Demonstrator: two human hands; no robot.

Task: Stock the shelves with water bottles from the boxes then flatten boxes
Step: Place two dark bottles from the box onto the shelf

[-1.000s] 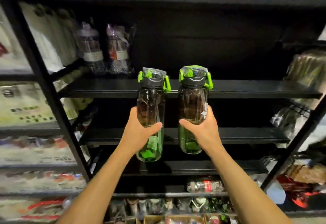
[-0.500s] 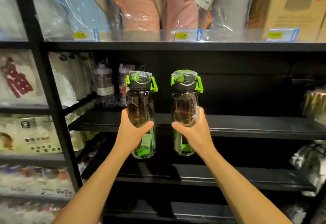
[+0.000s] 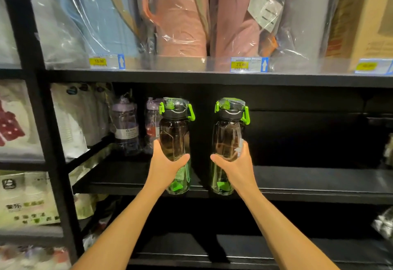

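I hold two dark see-through water bottles with green lids upright in front of a black shelf [image 3: 308, 186]. My left hand [image 3: 164, 166] grips the left bottle [image 3: 174, 133] around its lower half. My right hand [image 3: 236, 166] grips the right bottle [image 3: 228, 135] the same way. Both bottle bases hang level with the shelf's front edge; whether they touch it I cannot tell. Two purple bottles [image 3: 125, 125] in plastic wrap stand at the shelf's back left, just behind the left bottle.
Wrapped pink, blue and grey rolls [image 3: 180, 20] fill the shelf above, with price tags [image 3: 248, 65] along its edge. A black upright post [image 3: 40, 110] stands left, with packaged goods [image 3: 25, 199] beyond it. The shelf to the right of the bottles is dark and bare.
Both bottles have risen from a lower shelf level to the shelf with the purple bottles. My view has tilted up, bringing the upper shelf of rolls into sight.
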